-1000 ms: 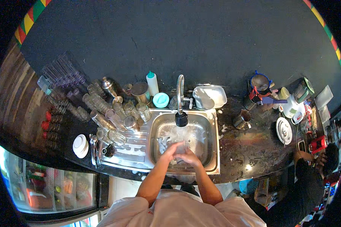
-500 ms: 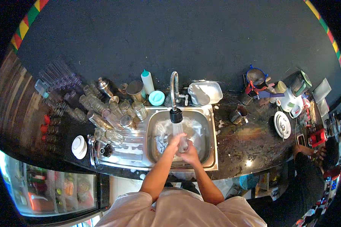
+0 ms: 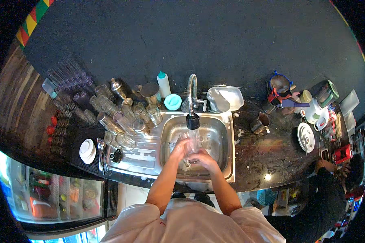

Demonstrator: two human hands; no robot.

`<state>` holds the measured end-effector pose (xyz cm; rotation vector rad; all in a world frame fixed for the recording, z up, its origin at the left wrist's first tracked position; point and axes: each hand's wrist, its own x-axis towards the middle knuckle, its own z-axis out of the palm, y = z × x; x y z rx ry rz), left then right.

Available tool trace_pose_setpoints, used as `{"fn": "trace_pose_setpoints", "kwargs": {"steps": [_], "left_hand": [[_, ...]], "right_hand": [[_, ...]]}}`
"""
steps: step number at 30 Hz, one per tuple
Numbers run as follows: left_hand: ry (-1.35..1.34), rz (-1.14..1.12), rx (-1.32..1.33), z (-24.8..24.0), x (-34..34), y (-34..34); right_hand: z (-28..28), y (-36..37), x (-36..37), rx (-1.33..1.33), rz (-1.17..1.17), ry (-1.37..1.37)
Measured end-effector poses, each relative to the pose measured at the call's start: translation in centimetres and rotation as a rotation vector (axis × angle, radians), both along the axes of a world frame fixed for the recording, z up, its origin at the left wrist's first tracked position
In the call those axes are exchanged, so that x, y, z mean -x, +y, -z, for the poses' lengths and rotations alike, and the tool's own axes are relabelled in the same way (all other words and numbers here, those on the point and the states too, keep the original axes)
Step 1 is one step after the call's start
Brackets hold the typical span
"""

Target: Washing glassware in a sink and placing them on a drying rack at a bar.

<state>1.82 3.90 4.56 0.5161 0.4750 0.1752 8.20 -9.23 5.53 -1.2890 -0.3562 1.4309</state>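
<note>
Under the running faucet (image 3: 193,121), my two hands are over the steel sink (image 3: 164,141). My left hand (image 3: 181,149) curls round the upper left side of a clear drinking glass (image 3: 189,150). My right hand (image 3: 205,158) is closed on the same glass from the lower right. Water streams down from the black spray head onto the glass and my fingers, blurring its outline. In the basin below lie suds and small clear or shiny items that I cannot make out.
Many wet glasses (image 3: 125,121) crowd the drainboard and counter at left, beside white saucers (image 3: 87,151) and spoons (image 3: 101,156). Behind the sink stand a squeeze bottle (image 3: 163,84) and a white tub (image 3: 230,99). At right are a metal pitcher (image 3: 260,123), an oval dish (image 3: 305,137) and another person's arm (image 3: 324,166).
My hands have moved apart a little, the right one turning at the glass, which is tilted differently under the stream. Less foam shows in the basin. The view has shifted slightly.
</note>
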Motion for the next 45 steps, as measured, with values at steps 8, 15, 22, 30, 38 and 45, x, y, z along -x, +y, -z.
{"fn": "trace_pose_setpoints", "kwargs": {"steps": [8,15,22,30,38,45], "left_hand": [[0.010,0.102,-0.912,-2.7,1.0,-1.1],[-0.070,0.141,-0.652,-1.2,4.1,1.9],[-0.024,0.177,-0.556,0.7,5.6,2.3],[0.001,0.141,-0.571,-0.6,5.2,1.9],[-0.065,0.151,-0.597,-0.7,5.1,1.7],[-0.049,0.138,-0.531,-0.6,5.6,2.3]], "right_hand": [[4.5,2.6,1.7,-0.414,0.552,-0.223],[3.4,2.6,0.5,-0.329,0.411,-0.810],[2.2,2.9,0.5,-0.300,0.473,-0.633],[4.6,2.7,-0.2,-0.308,0.475,-0.535],[4.7,3.0,-0.2,-0.319,0.390,-0.595],[3.8,3.0,-0.2,-0.234,0.356,-0.638]]}}
